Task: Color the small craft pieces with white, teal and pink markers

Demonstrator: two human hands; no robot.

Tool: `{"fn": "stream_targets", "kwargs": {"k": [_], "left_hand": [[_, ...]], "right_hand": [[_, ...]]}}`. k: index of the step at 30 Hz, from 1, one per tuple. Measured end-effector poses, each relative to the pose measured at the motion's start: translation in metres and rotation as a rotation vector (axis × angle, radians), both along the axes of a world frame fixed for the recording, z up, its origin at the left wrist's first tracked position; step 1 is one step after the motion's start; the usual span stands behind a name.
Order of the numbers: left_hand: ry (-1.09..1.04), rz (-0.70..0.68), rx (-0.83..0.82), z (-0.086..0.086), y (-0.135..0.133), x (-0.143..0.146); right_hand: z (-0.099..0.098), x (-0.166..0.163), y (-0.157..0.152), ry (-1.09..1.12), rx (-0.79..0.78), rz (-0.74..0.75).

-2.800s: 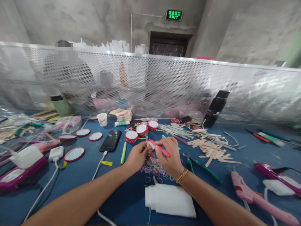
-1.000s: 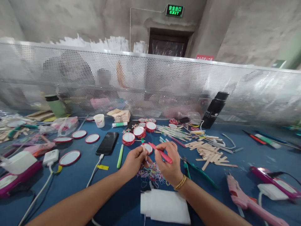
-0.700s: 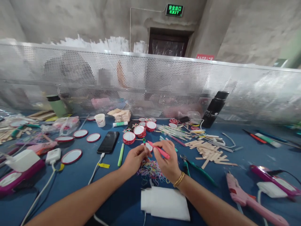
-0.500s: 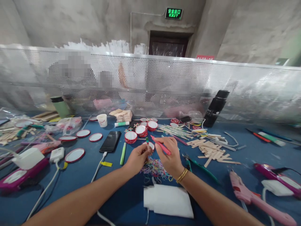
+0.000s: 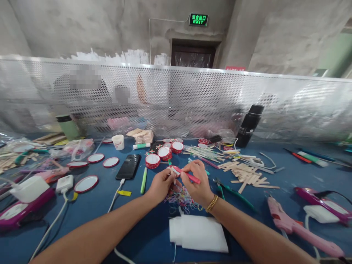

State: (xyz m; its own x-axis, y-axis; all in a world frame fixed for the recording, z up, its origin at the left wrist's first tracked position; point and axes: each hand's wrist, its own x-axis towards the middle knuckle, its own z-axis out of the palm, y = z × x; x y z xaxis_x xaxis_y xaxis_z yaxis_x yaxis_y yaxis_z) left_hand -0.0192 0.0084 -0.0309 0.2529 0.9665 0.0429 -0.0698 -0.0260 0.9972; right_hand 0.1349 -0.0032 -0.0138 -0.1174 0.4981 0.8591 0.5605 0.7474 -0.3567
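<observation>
Pinched in the fingers of my left hand (image 5: 162, 185) is a small wooden stick (image 5: 171, 170) with a green tip, held upright. My right hand (image 5: 197, 183) grips a pink-red marker pen (image 5: 193, 178) like a writing tool. Its tip points left and meets the stick just below the green end; whether it touches cannot be made out. Under both hands lies a tangle of coloured threads (image 5: 183, 200). Just beyond them stand round red-rimmed drums (image 5: 152, 160) with white faces. To the left of my left hand lies a green marker (image 5: 143, 180).
A phone (image 5: 128, 167) lies to the left, with a white cable. Wooden sticks (image 5: 249, 176), green-handled pliers (image 5: 238, 196) and a pink glue gun (image 5: 297, 225) are to the right. A white cloth-like pad (image 5: 198, 233) lies in front. A perforated metal screen (image 5: 154, 99) stands behind.
The marker in my right hand has moved left and slightly down, its tip now against or right by the stick. My left hand keeps the stick. The view has shifted slightly.
</observation>
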Motion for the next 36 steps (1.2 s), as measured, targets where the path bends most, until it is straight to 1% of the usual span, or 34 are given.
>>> {"fn": "stream_targets", "kwargs": {"k": [6,11,15,20,29,32,36], "left_hand": [[0.034,0.008,-0.032,0.004,0.0,-0.003],[0.023,0.026,-0.038,0.008,-0.003,-0.002],[-0.013,0.035,-0.071,0.005,0.0,0.0],[-0.057,0.018,-0.074,0.0,0.004,0.0],[-0.07,-0.031,0.02,-0.013,0.009,-0.001],[-0.055,-0.026,0.027,-0.012,0.009,-0.001],[-0.052,0.003,-0.002,-0.006,0.006,-0.001]], "right_hand": [[0.002,0.001,0.001,-0.016,-0.023,-0.052],[0.001,-0.001,0.002,-0.037,-0.034,-0.033],[-0.002,-0.001,0.003,-0.05,-0.049,-0.007],[-0.004,0.0,0.003,-0.054,-0.035,0.0],[-0.005,-0.001,0.003,-0.078,-0.03,0.011],[-0.004,-0.001,0.003,-0.098,-0.035,0.007],[-0.003,-0.001,0.004,-0.1,-0.047,-0.03]]}}
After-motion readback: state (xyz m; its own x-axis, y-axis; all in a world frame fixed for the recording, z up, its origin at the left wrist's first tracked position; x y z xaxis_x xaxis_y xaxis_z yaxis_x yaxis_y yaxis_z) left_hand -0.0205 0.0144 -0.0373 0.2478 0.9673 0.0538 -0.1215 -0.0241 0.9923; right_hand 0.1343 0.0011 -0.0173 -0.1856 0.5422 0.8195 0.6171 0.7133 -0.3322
